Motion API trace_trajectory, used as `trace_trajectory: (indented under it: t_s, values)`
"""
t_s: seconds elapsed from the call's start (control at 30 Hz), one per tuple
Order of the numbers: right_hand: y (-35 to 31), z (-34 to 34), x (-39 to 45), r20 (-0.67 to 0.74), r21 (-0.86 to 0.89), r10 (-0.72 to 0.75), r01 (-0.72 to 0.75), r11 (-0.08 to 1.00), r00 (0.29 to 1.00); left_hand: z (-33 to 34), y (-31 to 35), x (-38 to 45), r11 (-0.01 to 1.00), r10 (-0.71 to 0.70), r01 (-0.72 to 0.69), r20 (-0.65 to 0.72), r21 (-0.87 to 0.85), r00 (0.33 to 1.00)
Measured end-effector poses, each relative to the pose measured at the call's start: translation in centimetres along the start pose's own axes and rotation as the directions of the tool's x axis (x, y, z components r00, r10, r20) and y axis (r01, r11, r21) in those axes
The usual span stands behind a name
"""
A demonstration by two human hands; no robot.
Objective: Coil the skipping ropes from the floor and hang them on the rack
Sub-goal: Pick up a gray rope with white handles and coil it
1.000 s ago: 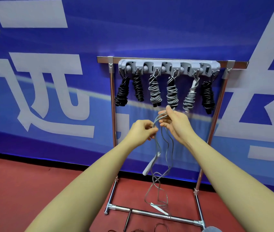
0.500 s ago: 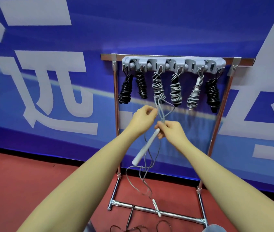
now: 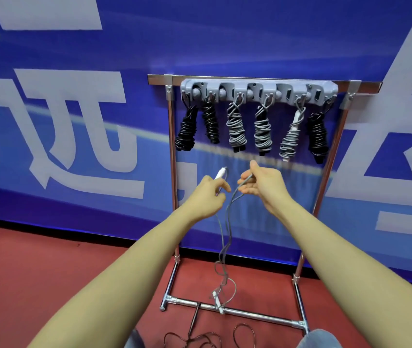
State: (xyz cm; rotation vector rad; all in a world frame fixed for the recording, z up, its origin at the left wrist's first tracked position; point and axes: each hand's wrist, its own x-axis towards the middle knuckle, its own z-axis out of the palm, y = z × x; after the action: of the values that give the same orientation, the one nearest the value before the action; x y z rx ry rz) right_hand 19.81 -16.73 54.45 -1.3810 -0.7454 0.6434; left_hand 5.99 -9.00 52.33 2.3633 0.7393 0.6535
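Note:
I hold a grey skipping rope (image 3: 226, 229) in front of the metal rack (image 3: 172, 172). My left hand (image 3: 208, 197) grips one white handle (image 3: 220, 173), whose tip points up past my fingers. My right hand (image 3: 262, 184) pinches the cord a short way along. From both hands the cord hangs down in twisted strands to the floor, where the second white handle (image 3: 217, 301) lies against the rack's base bar. On the grey hook strip (image 3: 257, 90) hang several coiled ropes, black and grey.
A dark rope (image 3: 199, 332) lies loose on the red floor in front of the rack's base. The rack stands against a blue banner wall with large white characters. My knees (image 3: 318, 339) show at the bottom edge.
My hands have dropped below the hung coils and moved apart. The white handle that dangled under my hands is now upright in my left hand, and the cord hangs longer.

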Motion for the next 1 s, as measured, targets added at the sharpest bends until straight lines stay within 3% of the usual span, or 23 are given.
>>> trace_trajectory:
  t_s: [0.1,0.27,0.37,0.47,0.57,0.63,0.8,0.9,1.0]
  values:
    - [-1.4,0.2,0.5,-0.024,0.214,-0.006,0.011,0.977,1.0,1.1,-0.4,-0.5,0.998,-0.034,0.04,0.12,-0.047,0.992]
    - [-3.0,-0.2,0.6,-0.001,0.311,-0.049,0.047,0.949,0.999,1.2,0.2,0.0,0.956,-0.171,0.16,-0.024,-0.247,0.985]
    - [-1.6,-1.2,0.1,0.068,0.057,-0.03,0.026,0.998,0.997,0.2,1.3,0.8,0.908,-0.217,0.173,-0.075,-0.382,0.973]
    - [1.5,-1.6,-1.0,0.221,-0.286,0.02,0.046,0.957,0.975,-1.1,2.9,1.7,0.901,-0.183,0.119,-0.117,-0.417,0.976]
    - [3.5,-0.8,-1.7,0.367,-0.396,0.075,0.083,0.914,0.927,-2.3,4.7,2.6,0.919,-0.146,0.083,-0.138,-0.385,0.98]
    - [3.4,0.0,-1.9,0.346,-0.327,0.031,0.09,0.941,0.938,-2.8,5.4,2.8,0.92,-0.144,0.078,-0.145,-0.385,0.979]
    - [0.7,0.6,-1.1,0.099,0.028,-0.061,0.058,0.998,0.993,-2.2,3.8,1.8,0.869,-0.256,0.205,-0.056,-0.451,0.965]
    - [-0.7,0.3,-0.5,0.032,0.174,-0.071,0.065,0.983,0.997,-1.0,1.7,0.4,0.917,-0.276,0.284,0.071,-0.281,0.959]
    - [-1.9,0.3,-0.2,-0.015,0.314,-0.071,0.072,0.947,0.997,-0.3,0.7,-0.6,0.936,-0.222,0.256,0.161,-0.239,0.962]
